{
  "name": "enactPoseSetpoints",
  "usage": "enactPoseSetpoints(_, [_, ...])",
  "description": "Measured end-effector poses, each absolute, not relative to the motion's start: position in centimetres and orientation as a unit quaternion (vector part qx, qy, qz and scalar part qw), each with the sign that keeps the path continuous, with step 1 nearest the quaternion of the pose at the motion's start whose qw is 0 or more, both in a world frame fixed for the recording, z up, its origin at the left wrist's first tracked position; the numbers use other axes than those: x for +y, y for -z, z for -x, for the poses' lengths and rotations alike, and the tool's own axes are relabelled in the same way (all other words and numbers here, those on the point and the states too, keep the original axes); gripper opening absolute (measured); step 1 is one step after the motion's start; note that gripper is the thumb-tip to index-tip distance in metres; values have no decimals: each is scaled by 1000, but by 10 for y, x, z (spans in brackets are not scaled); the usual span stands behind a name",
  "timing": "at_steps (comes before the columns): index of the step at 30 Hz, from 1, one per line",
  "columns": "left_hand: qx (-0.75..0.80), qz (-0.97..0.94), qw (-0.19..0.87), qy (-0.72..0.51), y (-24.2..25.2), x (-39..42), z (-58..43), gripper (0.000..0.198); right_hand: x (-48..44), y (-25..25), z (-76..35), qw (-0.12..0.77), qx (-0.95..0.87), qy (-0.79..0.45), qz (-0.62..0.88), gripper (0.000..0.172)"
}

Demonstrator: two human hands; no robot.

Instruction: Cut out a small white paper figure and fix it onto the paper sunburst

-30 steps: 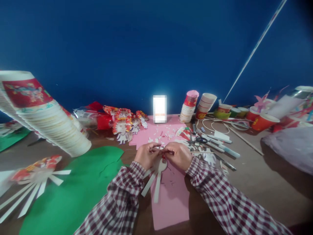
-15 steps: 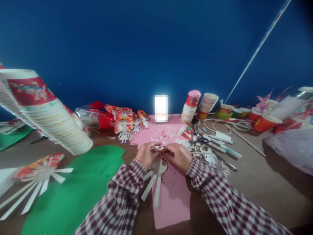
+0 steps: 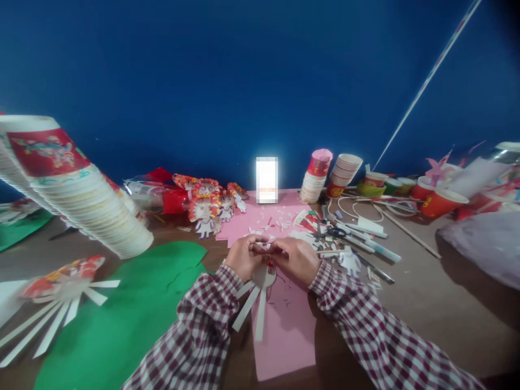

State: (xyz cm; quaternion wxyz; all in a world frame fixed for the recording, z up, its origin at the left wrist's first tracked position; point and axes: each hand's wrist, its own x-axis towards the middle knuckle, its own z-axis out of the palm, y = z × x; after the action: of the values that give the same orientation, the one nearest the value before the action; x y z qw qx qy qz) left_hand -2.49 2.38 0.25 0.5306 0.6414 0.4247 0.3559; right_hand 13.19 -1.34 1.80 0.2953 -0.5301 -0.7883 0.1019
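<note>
My left hand and my right hand meet at the centre, fingertips pinched close together. Between and just below them is a cut paper cup piece with white strips fanning toward me and a bit of red near its top. Both hands are closed on this piece or its upper edge; the exact grip is hidden by the fingers. Beneath it lies a pink paper sheet with thin dark lines on it.
Green paper and another fanned cup piece lie left, near a leaning cup stack. Paper figures stand behind. Scraps, scissors, pens and cups spread to the right. A lit screen stands at the back.
The hands hold nearly the same pose. The cup piece's strips have shifted very slightly left, along with the whole view.
</note>
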Motion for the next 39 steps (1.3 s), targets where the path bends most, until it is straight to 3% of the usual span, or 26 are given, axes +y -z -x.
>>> enactPoseSetpoints(19, [460,-635,516,-345,-5,23,26,33,-10,-22,-136,293,-822,-159,462,17])
enactPoseSetpoints(32, [400,-699,518,-289,-2,26,29,40,-6,-6,-135,286,-811,-108,499,18])
enactPoseSetpoints(39, [420,-796,363,-242,-5,30,29,31,-4,-6,-137,266,-814,-98,507,18])
